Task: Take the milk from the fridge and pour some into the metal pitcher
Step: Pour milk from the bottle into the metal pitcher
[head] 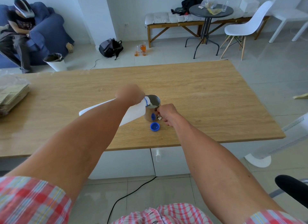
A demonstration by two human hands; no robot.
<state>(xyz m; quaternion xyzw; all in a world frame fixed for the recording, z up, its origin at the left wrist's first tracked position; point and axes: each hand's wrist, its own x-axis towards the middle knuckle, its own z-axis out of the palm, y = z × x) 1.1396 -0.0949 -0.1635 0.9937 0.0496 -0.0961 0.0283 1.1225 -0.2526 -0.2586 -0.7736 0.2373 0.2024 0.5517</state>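
My left hand [130, 93] grips a white plastic milk bottle [133, 113], tipped almost flat with its blue-ringed neck over the rim of the metal pitcher [152, 109]. Milk runs from the neck into the pitcher, and white milk shows inside it. The pitcher stands upright on the wooden table [200, 98]. My right hand [166, 113] is closed on the pitcher's handle at its right side. The bottle's blue cap [155, 126] lies open side up on the table just in front of the pitcher. My left forearm hides the middle of the bottle.
A stack of paper bags in plastic [13, 93] lies at the table's left edge. Behind the table are a white bin [55, 62], a backpack [110, 47], a round black table [210, 12] and a white chair [245, 27]. A person sits on a blue sofa [46, 30].
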